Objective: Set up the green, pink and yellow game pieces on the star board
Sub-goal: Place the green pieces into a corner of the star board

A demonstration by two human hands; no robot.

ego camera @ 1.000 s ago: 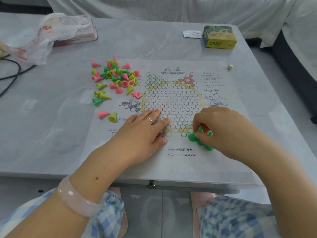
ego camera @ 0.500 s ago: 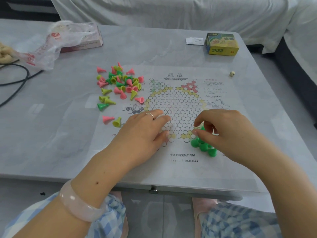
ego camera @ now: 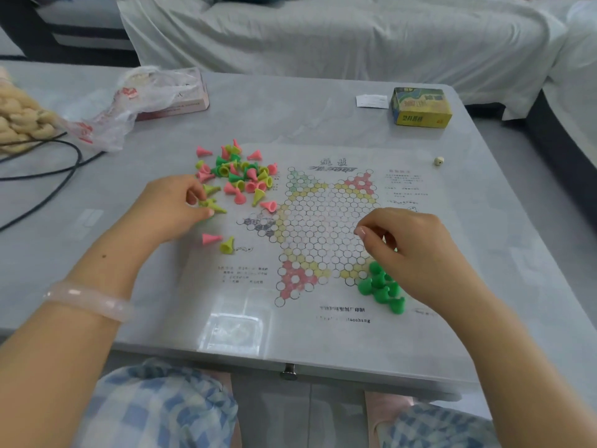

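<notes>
With green pieces (ego camera: 382, 287) stood on the star board's (ego camera: 323, 221) near-right point beneath the curled right hand (ego camera: 410, 250), whose hold cannot be told, yellow-green pieces (ego camera: 211, 203) are pinched from the loose pile (ego camera: 240, 176) by the left hand (ego camera: 176, 205), to be carried boardward next.

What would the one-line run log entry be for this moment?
left hand: gripping loose yellow pieces beside pile | right hand: curled above board, contents unclear | green cluster: standing at near-right star point
</notes>
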